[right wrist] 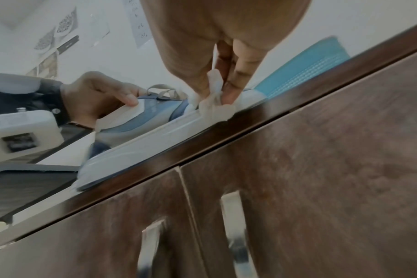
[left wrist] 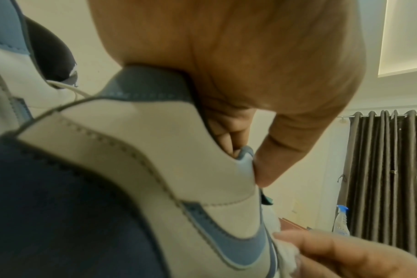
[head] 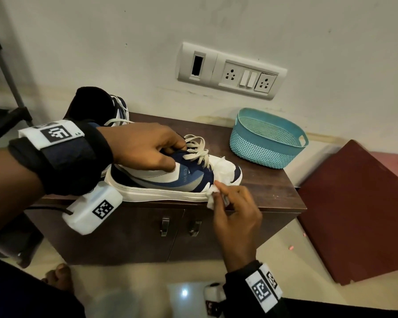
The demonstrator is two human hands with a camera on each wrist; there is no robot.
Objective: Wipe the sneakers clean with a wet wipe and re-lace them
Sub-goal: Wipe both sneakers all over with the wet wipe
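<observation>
A navy, blue and white sneaker [head: 166, 177] lies on its sole along the front edge of a dark wooden cabinet [head: 274, 189], toe to the right. My left hand [head: 145, 148] grips its collar, fingers inside the opening and thumb [left wrist: 283, 150] outside on the white panel [left wrist: 155, 150]. My right hand [head: 232, 203] pinches a white wet wipe [head: 213, 193] against the white sole near the toe; the wrist view shows the wipe [right wrist: 215, 105] crumpled under the fingertips [right wrist: 229, 94]. Loose off-white laces [head: 198, 150] sit on top. The second sneaker [head: 115, 106] stands behind, partly hidden.
A teal plastic basket [head: 268, 138] stands at the cabinet's back right. A switch and socket plate [head: 230, 70] is on the wall above. A reddish-brown board [head: 359, 207] leans on the floor to the right. Two metal door handles [head: 164, 226] are below the top.
</observation>
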